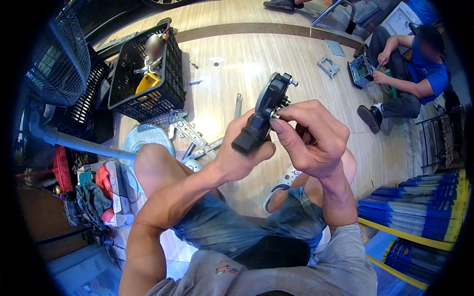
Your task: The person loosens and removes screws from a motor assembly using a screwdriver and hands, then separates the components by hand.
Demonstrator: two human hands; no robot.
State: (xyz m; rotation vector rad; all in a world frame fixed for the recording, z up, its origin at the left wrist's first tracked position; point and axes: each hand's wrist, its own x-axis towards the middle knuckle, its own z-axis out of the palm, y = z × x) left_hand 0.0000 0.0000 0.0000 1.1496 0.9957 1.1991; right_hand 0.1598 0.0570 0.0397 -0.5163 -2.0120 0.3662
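While both hands work it, the black part (263, 111) is held up over the person's knees.
The left hand (242, 153) is clamped around the part's lower end; the right hand (308, 135) has fingertips pinched together on a small metal pin at its side, so the job looks mid-way, the pin neither clearly in nor out. Left of the part sits a black crate (148, 79) on the floor; metal brackets (195, 138) lie below the crate. Beyond the part, right, another person (405, 74) sits working. Nothing blocks the hands.

Left hand (242, 158) grips a black plastic part (261, 113); right hand (308, 138) pinches a small metal pin on it, above bare knees.
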